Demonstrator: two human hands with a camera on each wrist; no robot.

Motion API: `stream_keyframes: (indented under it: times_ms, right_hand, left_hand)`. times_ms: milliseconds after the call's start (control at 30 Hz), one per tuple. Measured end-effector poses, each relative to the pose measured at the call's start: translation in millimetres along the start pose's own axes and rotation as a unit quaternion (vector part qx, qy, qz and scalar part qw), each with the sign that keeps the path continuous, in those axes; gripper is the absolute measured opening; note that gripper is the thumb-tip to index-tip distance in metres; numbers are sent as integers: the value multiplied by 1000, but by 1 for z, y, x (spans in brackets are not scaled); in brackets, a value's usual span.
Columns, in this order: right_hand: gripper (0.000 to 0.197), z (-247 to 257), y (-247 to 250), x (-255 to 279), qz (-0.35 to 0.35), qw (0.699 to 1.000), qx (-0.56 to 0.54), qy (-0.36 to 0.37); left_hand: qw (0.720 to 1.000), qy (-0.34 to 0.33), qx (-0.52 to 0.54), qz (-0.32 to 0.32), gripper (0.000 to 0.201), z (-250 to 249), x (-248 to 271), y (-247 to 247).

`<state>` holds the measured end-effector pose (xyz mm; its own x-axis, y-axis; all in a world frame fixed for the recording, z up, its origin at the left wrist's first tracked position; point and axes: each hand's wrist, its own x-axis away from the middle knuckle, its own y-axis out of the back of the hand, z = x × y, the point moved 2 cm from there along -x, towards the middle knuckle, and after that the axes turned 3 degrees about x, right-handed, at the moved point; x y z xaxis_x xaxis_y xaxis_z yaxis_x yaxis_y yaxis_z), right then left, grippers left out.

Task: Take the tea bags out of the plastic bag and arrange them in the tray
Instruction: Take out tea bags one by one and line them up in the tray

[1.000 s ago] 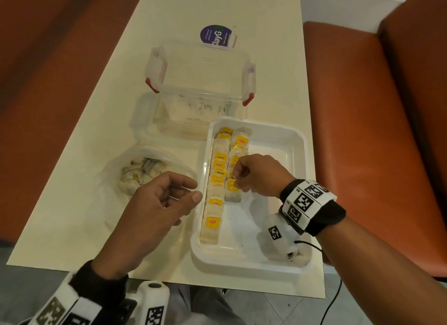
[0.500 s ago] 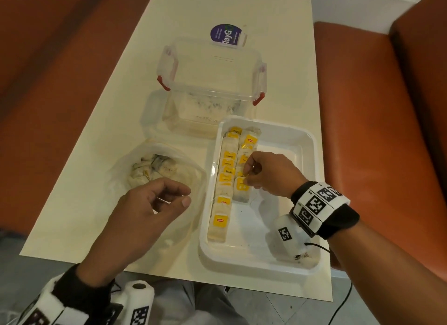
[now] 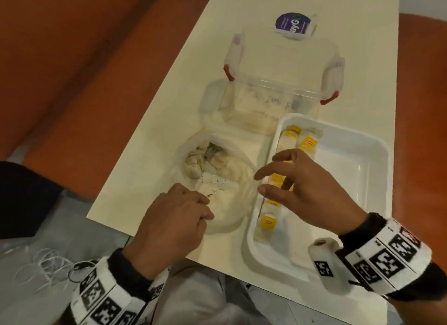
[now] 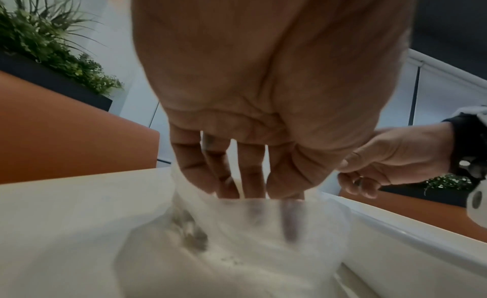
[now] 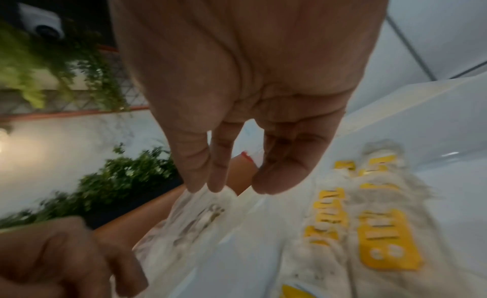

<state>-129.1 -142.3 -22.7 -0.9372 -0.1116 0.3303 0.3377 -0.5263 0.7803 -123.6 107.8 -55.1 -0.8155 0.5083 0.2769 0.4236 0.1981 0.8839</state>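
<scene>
Tea bags (image 3: 268,221) line the tray (image 3: 358,160); right hand (image 3: 307,184) spread above, left hand (image 3: 169,225) pinching the plastic bag (image 3: 225,203).

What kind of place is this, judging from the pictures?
Probably a café or canteen booth, though I cannot be sure. A long cream table stands between orange padded benches, and leafy plants in a dark planter line the wall behind. The tea bags suit that too.
</scene>
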Motion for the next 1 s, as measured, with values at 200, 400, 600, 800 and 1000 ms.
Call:
stream_keyframes:
  times_ms: [200,400,600,800,1000]
  right_hand:
    - [40,20,-17,-27,16,987,163,-1]
    - [48,33,-22,-40,44,973,225,12]
    - [45,32,-19,-45,43,978,205,-2]
    - [45,29,-21,-46,38,983,178,-5]
    - [41,26,-22,-45,35,986,162,-3]
  left_hand:
    - [995,29,52,-82,23,5,-29,22]
    - [994,51,-67,-62,40,21,-65,28]
    - [991,20,-112,-64,41,32,-75,20]
    - [993,-2,-103,-62,33,37,-77,25]
    - [997,-35,-68,-22,34,42,-72,18]
